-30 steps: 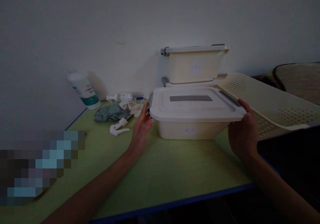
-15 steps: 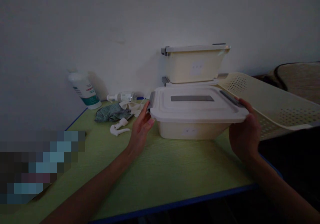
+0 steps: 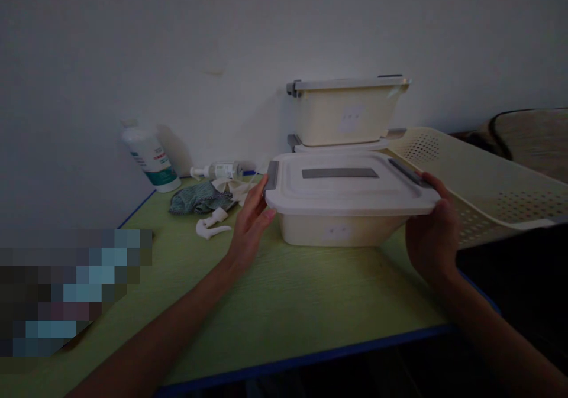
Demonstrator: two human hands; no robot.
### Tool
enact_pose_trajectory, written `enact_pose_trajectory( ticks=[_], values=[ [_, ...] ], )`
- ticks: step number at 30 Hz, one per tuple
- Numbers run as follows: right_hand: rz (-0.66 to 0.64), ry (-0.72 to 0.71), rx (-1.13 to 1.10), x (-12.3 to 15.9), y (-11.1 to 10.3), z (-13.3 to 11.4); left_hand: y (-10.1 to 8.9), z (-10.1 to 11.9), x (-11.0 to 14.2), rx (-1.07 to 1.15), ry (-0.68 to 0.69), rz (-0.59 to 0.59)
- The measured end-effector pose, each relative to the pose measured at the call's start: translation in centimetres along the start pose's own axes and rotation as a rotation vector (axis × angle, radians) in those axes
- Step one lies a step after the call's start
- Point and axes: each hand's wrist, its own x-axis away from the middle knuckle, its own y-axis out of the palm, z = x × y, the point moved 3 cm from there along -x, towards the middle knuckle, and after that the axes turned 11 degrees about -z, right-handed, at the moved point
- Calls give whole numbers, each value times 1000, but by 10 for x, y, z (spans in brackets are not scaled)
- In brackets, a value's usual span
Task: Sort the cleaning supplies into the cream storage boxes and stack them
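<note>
A cream storage box with a white lid and grey side latches stands in front of me on the green table. My left hand grips its left end, the fingers at the left latch and the thumb near the lid's corner. Around the right end my right hand is closed, with fingers by the right latch and the thumb at the lid's rim. The lid lies on the box. Behind it, a similar lidded box sits on top of another box, which is mostly hidden.
A perforated cream basket stands at the right. Left of the boxes are a large white bottle, a small pump bottle lying down, a green cloth and a white spray nozzle. A pale wall rises behind.
Both hands stay on the box's ends. The left thumb has shifted slightly closer to the lid's corner; the box is almost unmoved.
</note>
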Motion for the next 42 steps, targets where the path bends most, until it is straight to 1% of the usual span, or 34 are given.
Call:
enact_pose_trajectory(
  ticks=[3, 7, 10, 12, 14, 17, 19, 22, 28, 31, 33, 34, 37, 40, 42],
  values=[
    [-6, -23, -17, 1, 1, 0, 1, -5, 0, 16, 17, -10],
    [-12, -5, -18, 4, 0, 2, 9, -10, 2, 30, -3, -37],
    [-2, 14, -28, 5, 1, 4, 14, -11, 3, -16, -26, -2],
    [19, 54, -47, 5, 2, 8, 16, -12, 4, -40, -43, 24],
    [35, 123, -55, 5, 2, 12, 17, -18, 4, -63, -105, 24],
    [25, 219, -45, 4, 1, 18, 17, -28, 6, -88, -234, -21],
    [23, 250, -46, 3, 0, 22, 16, -33, 6, -82, -271, -52],
    [1, 260, -50, 2, -2, 25, 17, -35, 7, -75, -280, -69],
    [-36, 236, -29, 1, -3, 27, 17, -30, 8, -69, -273, -78],
    [-37, 226, -24, -1, -5, 27, 14, -30, 6, -50, -224, -88],
    [-11, 211, -18, -3, -8, 29, 10, -34, 4, -6, -196, -50],
    [13, 206, -18, -4, -11, 30, 8, -37, 3, 25, -200, -11],
    [118, 218, -17, -11, -18, 31, 2, -43, 1, 125, -272, 119],
    [207, 252, 28, -24, -23, 26, -2, -37, -4, 179, -328, 212],
    [223, 264, 62, -38, -25, 18, -5, -25, -15, 178, -337, 230]
  ],
)
